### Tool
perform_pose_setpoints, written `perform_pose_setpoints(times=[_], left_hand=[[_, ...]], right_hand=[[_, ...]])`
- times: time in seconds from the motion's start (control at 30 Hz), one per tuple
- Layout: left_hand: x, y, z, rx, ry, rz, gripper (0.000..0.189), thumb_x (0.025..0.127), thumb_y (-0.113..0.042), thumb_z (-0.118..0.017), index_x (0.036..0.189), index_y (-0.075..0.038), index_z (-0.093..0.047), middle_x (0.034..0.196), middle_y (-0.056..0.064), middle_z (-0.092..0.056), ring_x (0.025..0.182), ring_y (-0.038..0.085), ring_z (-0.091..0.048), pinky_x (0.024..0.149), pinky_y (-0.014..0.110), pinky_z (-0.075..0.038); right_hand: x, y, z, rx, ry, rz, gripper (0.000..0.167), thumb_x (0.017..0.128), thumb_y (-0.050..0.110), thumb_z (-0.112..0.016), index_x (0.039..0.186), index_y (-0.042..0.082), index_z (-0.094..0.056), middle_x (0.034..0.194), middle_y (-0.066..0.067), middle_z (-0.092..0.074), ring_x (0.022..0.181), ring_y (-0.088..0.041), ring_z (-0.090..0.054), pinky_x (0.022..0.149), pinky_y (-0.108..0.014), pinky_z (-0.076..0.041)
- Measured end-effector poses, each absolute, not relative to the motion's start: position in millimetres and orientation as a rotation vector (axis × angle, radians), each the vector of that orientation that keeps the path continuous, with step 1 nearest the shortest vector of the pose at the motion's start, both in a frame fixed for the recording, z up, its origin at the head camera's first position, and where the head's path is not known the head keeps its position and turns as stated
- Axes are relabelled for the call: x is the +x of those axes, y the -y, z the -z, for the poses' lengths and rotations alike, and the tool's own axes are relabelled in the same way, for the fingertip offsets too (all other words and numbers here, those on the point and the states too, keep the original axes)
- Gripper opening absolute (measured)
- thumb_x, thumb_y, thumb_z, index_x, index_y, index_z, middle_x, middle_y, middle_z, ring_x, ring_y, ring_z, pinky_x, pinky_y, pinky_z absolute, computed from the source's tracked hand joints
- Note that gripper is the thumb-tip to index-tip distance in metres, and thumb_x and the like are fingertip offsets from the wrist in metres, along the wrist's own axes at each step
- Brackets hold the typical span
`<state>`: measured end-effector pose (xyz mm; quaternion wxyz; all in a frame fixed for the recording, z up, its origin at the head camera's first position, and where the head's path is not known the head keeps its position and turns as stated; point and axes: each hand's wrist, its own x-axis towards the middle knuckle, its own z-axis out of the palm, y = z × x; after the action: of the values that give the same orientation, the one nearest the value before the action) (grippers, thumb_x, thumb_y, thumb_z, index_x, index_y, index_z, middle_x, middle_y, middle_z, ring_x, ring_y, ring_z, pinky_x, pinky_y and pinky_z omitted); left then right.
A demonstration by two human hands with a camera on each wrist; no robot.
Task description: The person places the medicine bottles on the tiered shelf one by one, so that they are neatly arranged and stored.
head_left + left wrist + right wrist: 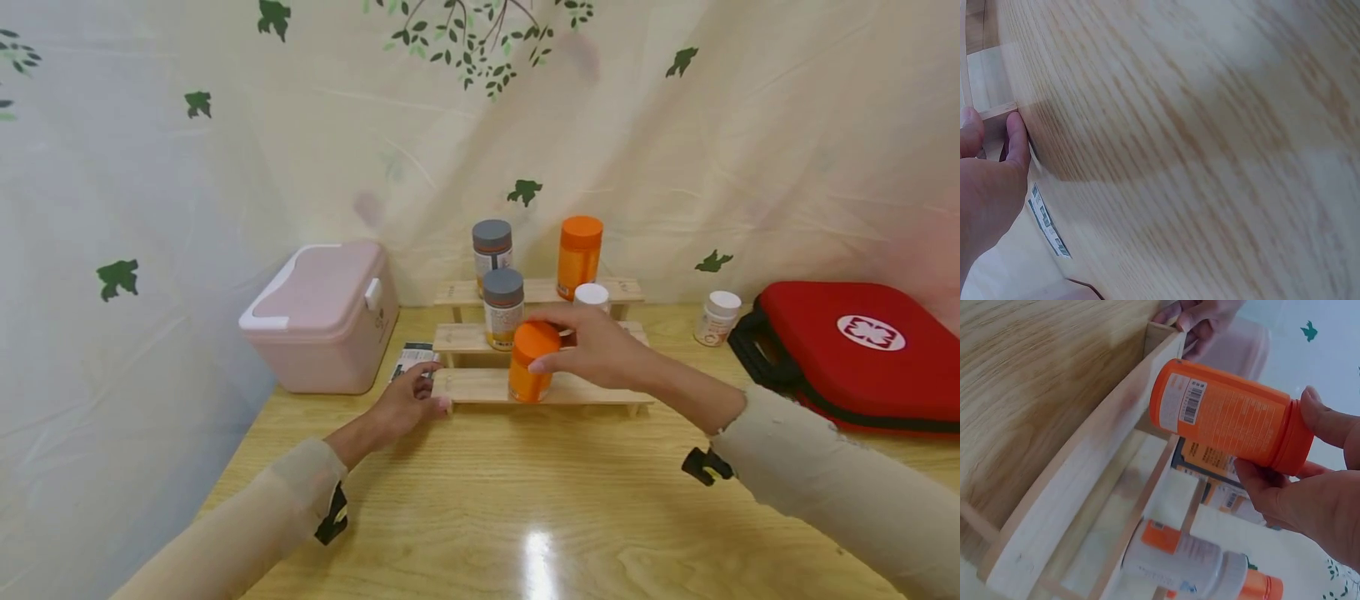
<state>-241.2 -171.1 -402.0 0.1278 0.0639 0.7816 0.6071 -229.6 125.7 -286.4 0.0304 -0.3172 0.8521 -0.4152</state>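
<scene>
My right hand grips an orange bottle by its lid, thumb on one side and fingers on the other. The bottle stands upright at the lowest step of a three-step wooden rack; its printed label and barcode show in the right wrist view. At the rack's left end, my left hand holds the corner of the lowest step between thumb and finger, also seen on the wooden corner in the left wrist view. Behind the orange bottle, a grey-lidded bottle and a white-lidded bottle stand on the middle step.
On the top step are another grey-lidded bottle and an orange bottle. A pink box stands left, with a printed card beside it. To the right are a small white bottle and a red first-aid case.
</scene>
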Motion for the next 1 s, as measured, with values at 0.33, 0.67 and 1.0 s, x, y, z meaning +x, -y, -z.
perform_pose_setpoints(times=[0.33,0.67,1.0], left_hand=[[-241.0,171.6,402.8,0.224,-2.25,-1.78,0.057,0.091,0.01,-0.057,0.142,0.005,-0.032,0.116,0.026,-0.054,0.096,0.021,-0.059,0.085,0.039,-0.057],[-241.4,170.8,401.8,0.193,-2.275,-1.76,0.057,0.09,0.01,-0.058,0.141,0.002,-0.035,0.116,0.026,-0.055,0.096,0.022,-0.059,0.083,0.037,-0.057],[-242.1,170.5,401.5,0.186,-2.32,-1.716,0.055,0.09,0.008,-0.06,0.14,0.001,-0.037,0.117,0.025,-0.056,0.097,0.022,-0.059,0.084,0.036,-0.057]], right_hand=[[-240.9,-98.5,296.2,-0.99,-2.679,1.243,0.053,0.078,0.013,-0.081,0.126,0.004,-0.061,0.121,-0.009,-0.062,0.104,-0.024,-0.057,0.093,-0.039,-0.051],[-245.9,-84.8,298.7,-0.88,-2.689,1.2,0.06,0.079,0.016,-0.08,0.133,0.004,-0.057,0.127,-0.012,-0.059,0.109,-0.026,-0.057,0.094,-0.038,-0.051],[-244.3,-83.5,301.0,-0.881,-2.679,1.239,0.056,0.081,0.016,-0.078,0.131,0.001,-0.057,0.119,-0.012,-0.06,0.102,-0.027,-0.058,0.087,-0.036,-0.054]])
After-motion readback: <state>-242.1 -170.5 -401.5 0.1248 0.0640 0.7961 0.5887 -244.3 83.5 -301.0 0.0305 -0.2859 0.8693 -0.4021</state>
